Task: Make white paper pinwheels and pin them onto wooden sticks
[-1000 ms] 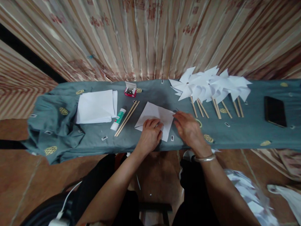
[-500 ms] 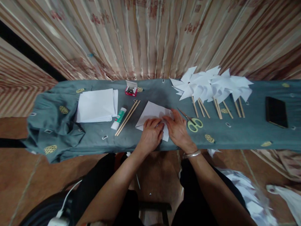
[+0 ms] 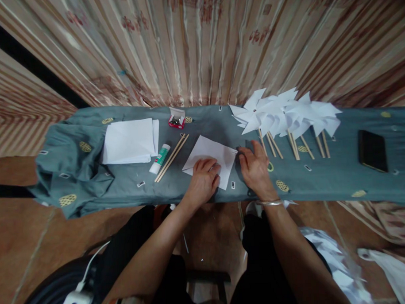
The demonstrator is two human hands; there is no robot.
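A square of white paper point(image 3: 207, 149) lies on the cloth with its corners turned out to the sides and creases running toward its middle. My left hand point(image 3: 205, 175) rests on its lower part, fingers laid over the sheet and holding it down. To the right of the paper, my right hand point(image 3: 255, 170) is spread above the scissors, thumb and fingers apart. Only a bit of the light green scissors handle point(image 3: 270, 167) shows beside the palm; the rest is covered by the hand. Whether the fingers touch the scissors I cannot tell.
Left of the paper lie two wooden sticks point(image 3: 172, 158), a glue stick point(image 3: 159, 158), a small red box of pins point(image 3: 176, 119) and a stack of white paper point(image 3: 129, 141). Several paper pinwheels point(image 3: 284, 113) on sticks overlap at the back right. A black phone point(image 3: 371, 150) lies farther right.
My right hand has left the paper and moved right, over the scissors, and its fingers have spread. My left hand stays on the paper.
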